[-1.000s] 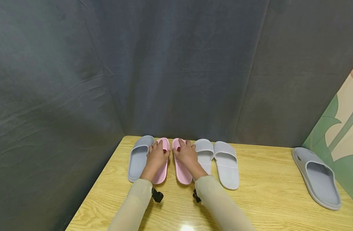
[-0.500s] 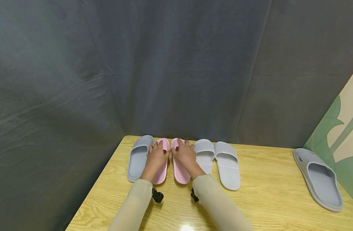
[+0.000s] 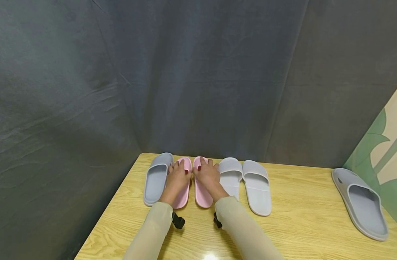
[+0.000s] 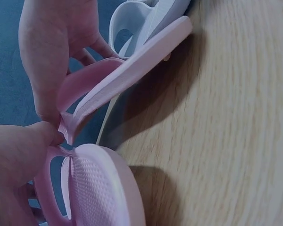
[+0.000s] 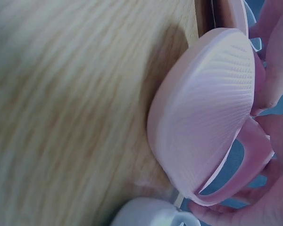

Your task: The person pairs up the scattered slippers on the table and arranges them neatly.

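Observation:
Two pink slippers lie side by side near the table's back edge. My left hand [image 3: 177,177] holds the left pink slipper [image 3: 184,196] by its strap; in the left wrist view its thumb touches the strap [image 4: 49,188]. The right pink slipper [image 3: 203,198] is held by my right hand [image 3: 207,176], with fingers and thumb about the strap [image 5: 254,160] in the right wrist view. Both hands hide most of the straps in the head view. The two thumbs are close together. A narrow gap separates the soles, and shadows fall on the wood beside them.
A grey-blue slipper [image 3: 155,184] lies left of the pink pair. To the right sits a white pair, its left slipper [image 3: 230,180] and right slipper [image 3: 257,196]. A grey slipper [image 3: 364,206] is at the far right of the wooden table [image 3: 299,216]. A dark curtain [image 3: 201,90] stands behind.
My right hand has shifted slightly left with its pink slipper, so the gap between the pink slippers is smaller and the neighbouring white slipper shows more. The left hand stays nearly still.

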The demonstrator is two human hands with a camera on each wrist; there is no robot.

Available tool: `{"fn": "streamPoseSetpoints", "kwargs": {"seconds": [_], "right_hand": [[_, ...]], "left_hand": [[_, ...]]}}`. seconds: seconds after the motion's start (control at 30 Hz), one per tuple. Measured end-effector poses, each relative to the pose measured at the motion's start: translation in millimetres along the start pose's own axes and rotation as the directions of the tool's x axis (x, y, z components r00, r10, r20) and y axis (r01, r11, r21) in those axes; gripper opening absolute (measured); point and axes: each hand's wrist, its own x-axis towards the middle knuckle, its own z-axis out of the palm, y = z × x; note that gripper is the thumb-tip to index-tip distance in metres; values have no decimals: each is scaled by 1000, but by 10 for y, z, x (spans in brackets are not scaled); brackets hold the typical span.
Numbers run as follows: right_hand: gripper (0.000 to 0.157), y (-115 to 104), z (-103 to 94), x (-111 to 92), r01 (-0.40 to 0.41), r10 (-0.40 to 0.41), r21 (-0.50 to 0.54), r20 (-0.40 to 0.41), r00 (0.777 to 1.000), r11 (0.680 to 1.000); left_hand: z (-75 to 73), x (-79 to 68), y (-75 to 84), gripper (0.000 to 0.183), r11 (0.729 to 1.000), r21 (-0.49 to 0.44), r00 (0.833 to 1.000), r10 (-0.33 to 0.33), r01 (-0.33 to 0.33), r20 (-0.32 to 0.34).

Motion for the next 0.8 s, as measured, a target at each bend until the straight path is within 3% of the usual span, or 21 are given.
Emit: {"fn": "streamPoseSetpoints", "kwargs": {"seconds": [0.2, 0.8], "right_hand": [[64, -13, 21, 19, 1, -1, -18, 12, 1000, 1000], [62, -27, 97, 103, -17, 20, -71, 41, 999, 997]], "left_hand": [[18, 13, -14, 67, 1000, 5, 1000, 9, -9, -17], [20, 54, -54, 65, 1000, 29, 1000, 2, -2, 22]]}}
